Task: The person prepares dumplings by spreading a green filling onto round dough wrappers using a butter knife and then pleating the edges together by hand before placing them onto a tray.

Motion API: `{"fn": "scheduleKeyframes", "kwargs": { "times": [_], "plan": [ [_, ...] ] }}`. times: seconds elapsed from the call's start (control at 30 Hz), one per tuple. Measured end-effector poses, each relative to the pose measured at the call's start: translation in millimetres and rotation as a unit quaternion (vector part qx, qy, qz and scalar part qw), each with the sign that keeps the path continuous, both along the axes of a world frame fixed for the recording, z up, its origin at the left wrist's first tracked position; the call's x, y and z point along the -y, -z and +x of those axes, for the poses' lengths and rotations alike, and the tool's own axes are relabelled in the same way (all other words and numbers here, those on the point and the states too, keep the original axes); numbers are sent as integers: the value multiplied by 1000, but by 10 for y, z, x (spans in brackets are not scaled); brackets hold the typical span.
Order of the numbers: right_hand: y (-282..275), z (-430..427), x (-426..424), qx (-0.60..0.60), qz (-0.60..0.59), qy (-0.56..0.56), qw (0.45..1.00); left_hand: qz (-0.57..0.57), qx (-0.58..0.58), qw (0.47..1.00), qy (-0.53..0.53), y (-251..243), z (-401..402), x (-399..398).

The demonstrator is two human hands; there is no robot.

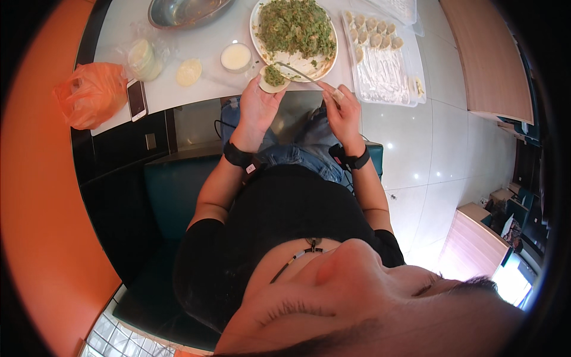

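My left hand holds a round dumpling wrapper with a mound of green filling on it, at the table's near edge. In my right hand is the handle of a thin metal utensil; its far end lies over the near rim of a white plate, close to the wrapper. Chopped green filling is heaped on that plate. To its left stand a small bowl with white contents and a single flat wrapper. Shaped dumplings sit in rows in a clear plastic tray at the right.
A metal bowl stands at the back left. Further left are a stack of wrappers in a plastic bag, an orange plastic bag and a smartphone at the table edge. Another clear container is at the back right.
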State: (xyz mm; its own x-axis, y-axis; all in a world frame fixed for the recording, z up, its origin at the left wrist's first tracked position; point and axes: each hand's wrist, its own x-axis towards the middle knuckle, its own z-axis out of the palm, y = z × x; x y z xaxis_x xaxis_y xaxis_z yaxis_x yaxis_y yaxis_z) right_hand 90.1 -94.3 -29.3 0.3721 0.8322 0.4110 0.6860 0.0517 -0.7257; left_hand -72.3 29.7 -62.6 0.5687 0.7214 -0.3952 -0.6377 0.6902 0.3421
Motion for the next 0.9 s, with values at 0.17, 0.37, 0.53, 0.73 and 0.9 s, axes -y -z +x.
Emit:
{"fn": "scheduleKeyframes", "kwargs": {
  "times": [0.17, 0.37, 0.53, 0.73, 0.9],
  "plan": [
    [38, -49, -136, -23, -28, -42, 998, -4, -15, 1000, 9, -51, -39, 12],
    [222, 4, -153, -10, -52, 15, 998, 7, -20, 1000, 13, -33, -41, -15],
    [242, 81, -146, -28, -9, 91, 995, -3, -14, 1000, 19, -21, -70, -32],
    [311, 68, -142, 23, -22, 49, 998, 1, -11, 1000, 28, -10, -71, -38],
    [220, -90, -84, -42, -37, 74, 996, -1, -10, 1000, 26, 19, -79, -42]
  ]
}}
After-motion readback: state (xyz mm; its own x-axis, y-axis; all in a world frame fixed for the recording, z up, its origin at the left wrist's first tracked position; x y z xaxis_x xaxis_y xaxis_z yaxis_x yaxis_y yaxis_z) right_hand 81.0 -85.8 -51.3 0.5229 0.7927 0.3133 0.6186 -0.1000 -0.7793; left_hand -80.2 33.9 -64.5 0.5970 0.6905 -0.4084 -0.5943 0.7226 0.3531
